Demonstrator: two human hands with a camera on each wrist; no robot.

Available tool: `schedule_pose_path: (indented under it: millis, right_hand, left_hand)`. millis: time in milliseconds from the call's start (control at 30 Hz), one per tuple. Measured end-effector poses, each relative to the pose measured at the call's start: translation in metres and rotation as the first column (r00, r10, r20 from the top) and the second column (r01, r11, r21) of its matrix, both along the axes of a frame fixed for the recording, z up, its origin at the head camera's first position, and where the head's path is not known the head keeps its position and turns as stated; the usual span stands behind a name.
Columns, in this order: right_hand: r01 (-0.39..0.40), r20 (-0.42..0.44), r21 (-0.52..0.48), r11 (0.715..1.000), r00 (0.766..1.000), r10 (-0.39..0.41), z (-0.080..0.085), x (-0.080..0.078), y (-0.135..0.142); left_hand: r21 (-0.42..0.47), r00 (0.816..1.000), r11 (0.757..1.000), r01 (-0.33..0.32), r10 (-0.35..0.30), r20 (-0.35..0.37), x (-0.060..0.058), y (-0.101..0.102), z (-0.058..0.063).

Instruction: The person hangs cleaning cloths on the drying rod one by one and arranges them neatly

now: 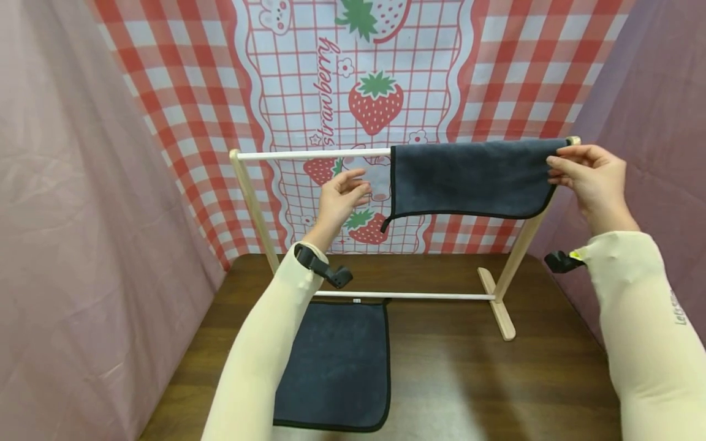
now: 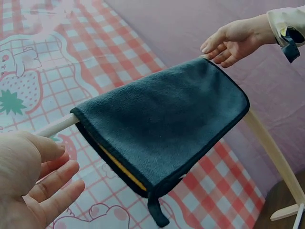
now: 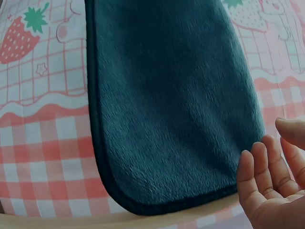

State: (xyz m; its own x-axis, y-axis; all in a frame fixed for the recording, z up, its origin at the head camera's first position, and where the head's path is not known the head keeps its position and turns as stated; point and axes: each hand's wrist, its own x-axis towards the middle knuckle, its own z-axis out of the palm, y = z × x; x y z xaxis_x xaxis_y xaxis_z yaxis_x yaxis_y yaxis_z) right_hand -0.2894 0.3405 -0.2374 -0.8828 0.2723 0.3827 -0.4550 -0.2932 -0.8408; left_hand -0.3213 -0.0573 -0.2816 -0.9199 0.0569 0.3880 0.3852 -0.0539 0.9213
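A dark grey towel [image 1: 474,177] with black edging hangs folded over the top white bar [image 1: 314,154] of a wooden rack. From its lower left corner dangles a black loop [image 2: 156,210]. The left hand [image 1: 343,199] is held just left of the towel, its fingers loosely bent around nothing. At the towel's right end is the right hand [image 1: 592,177]; in the right wrist view its fingers [image 3: 259,167] lie at the cloth's edge, with the thumb apart from them. A second dark towel [image 1: 336,367] lies flat on the table, partly behind the left arm.
The rack's wooden legs [image 1: 255,208] and foot [image 1: 496,306] stand on the brown table [image 1: 441,367]. A lower white bar [image 1: 419,296] joins them. Behind hangs a red checked strawberry cloth [image 1: 182,92], with pink curtains [image 1: 60,214] at both sides.
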Motion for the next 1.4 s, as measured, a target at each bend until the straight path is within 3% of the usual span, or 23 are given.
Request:
schedule_pose_path:
  millis: [200, 433, 933, 1233, 1400]
  right_hand:
    - [-0.079, -0.059, 0.035, 0.996, 0.995, 0.081, -0.009, 0.002, -0.015]
    - [-0.087, -0.067, 0.141, 0.986, 0.993, 0.097, -0.023, 0.007, -0.029]
    - [-0.099, 0.007, 0.33, 0.939, 0.995, 0.103, -0.067, 0.016, -0.058]
    - [-0.157, 0.05, 0.404, 0.901, 0.987, 0.15, -0.099, 0.025, -0.071]
    - [-0.218, 0.124, 0.431, 0.875, 0.976, 0.182, -0.118, 0.029, -0.078]
  left_hand:
    - [0.017, 0.999, 0.999, -0.034, 0.034, -0.015, 0.004, -0.017, -0.008]
    - [0.017, 0.998, 0.998, -0.065, 0.066, -0.012, 0.01, -0.035, -0.021]
    - [0.022, 0.988, 0.989, -0.148, 0.147, 0.04, 0.019, -0.076, -0.052]
    - [-0.016, 0.977, 0.979, -0.205, 0.206, 0.053, 0.025, -0.1, -0.075]
    - [-0.006, 0.962, 0.964, -0.266, 0.266, 0.06, 0.025, -0.115, -0.088]
